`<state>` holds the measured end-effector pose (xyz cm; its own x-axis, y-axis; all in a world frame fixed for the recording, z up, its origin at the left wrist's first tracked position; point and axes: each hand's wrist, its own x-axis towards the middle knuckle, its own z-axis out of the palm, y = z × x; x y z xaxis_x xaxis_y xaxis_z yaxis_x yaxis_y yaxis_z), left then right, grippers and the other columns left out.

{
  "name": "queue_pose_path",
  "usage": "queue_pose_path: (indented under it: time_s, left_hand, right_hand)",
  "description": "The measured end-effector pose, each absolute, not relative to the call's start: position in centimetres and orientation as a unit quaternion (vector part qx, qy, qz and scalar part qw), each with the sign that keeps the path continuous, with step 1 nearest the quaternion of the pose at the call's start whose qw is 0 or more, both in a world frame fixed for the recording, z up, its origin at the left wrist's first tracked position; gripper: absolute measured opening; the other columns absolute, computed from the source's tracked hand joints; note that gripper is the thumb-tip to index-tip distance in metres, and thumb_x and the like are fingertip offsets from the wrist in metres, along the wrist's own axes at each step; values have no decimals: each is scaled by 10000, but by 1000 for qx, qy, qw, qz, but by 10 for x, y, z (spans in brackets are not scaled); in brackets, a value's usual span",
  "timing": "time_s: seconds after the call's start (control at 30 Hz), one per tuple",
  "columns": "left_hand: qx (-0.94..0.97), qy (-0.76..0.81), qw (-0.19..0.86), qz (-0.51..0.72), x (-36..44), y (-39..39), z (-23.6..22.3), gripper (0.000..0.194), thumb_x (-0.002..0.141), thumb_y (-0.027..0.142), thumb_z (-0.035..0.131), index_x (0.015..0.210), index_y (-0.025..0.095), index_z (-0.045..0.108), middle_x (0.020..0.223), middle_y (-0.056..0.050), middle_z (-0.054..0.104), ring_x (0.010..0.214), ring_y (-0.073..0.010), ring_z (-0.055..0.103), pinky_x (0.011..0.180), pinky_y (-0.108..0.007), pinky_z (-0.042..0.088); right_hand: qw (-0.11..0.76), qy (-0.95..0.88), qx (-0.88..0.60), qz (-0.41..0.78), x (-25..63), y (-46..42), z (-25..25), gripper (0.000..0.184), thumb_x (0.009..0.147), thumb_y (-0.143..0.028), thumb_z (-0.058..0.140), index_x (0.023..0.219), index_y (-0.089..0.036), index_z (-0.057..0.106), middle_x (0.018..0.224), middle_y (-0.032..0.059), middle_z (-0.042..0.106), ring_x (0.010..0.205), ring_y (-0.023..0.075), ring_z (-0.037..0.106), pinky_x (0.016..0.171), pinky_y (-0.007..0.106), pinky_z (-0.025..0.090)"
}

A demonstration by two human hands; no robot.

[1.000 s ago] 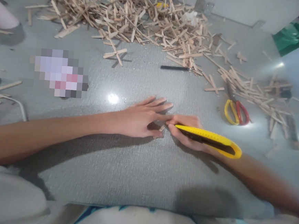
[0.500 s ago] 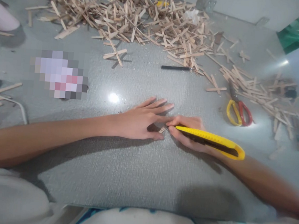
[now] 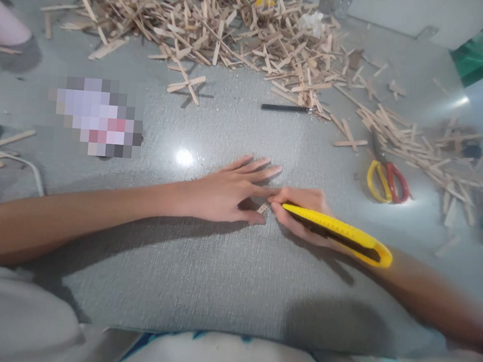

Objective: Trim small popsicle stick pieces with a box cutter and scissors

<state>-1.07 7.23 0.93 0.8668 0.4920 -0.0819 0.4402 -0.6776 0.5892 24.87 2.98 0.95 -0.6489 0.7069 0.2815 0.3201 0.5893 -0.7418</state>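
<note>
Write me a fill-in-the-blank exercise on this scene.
The right hand grips a cutter whose handle is black and ____.
The left hand lies with its palm facing ____.
One grip of the scissors is yellow, the other ____.
The sticks heaped beyond the hands are made of ____.

Missing words: yellow; down; red; wood.

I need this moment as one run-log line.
left hand: spread by small wooden piece; right hand: grips yellow cutter; scissors: on table

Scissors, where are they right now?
In the head view, the scissors lie on the right, between the scattered wooden sticks and the yellow utility knife in the right hand.
</note>
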Motion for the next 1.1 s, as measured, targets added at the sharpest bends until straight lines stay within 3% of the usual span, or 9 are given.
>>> queue_pose_path:
  time_s: [0.3, 0.6, 0.93, 1.1]
  left_hand:
    - [922, 260, 288, 17, -10, 73, 12, 737, 1084, 625, 654, 1742, 366, 446, 1897, -52, 149, 1772, -370, 42, 1426, -635, 37]
    - [918, 249, 307, 36, -9, 73, 8, 694, 1075, 631, 676, 1700, 375, 517, 1900, -46, 128, 1769, -395, 19, 1417, -650, 5]
    - [925, 250, 286, 23, -9, 72, 6, 741, 1086, 675, 631, 1731, 347, 471, 1903, -69, 79, 1769, -375, -10, 1423, -621, -9]
    - [924, 250, 289, 30, -9, 72, 5, 722, 1087, 668, 634, 1727, 378, 472, 1908, -29, 90, 1770, -381, 2, 1426, -618, 3]
  right_hand:
    - [296, -839, -307, 339, 247, 31, 12, 256, 1097, -245, 599, 848, -251, 541, 685, -62, 530, 550, 113, 461, 558, 284, 400]
    - [312, -819, -327, 354, 247, 29, 8, 283, 1111, -320, 626, 843, -237, 583, 674, -64, 544, 560, 102, 467, 561, 261, 384]
    - [324, -811, -337, 351, 246, 31, 9, 275, 1108, -308, 645, 848, -219, 634, 670, -58, 595, 564, 97, 522, 582, 263, 390]
    - [312, -809, -343, 360, 247, 31, 8, 271, 1110, -331, 649, 861, -224, 638, 660, -60, 587, 559, 100, 514, 579, 267, 384]
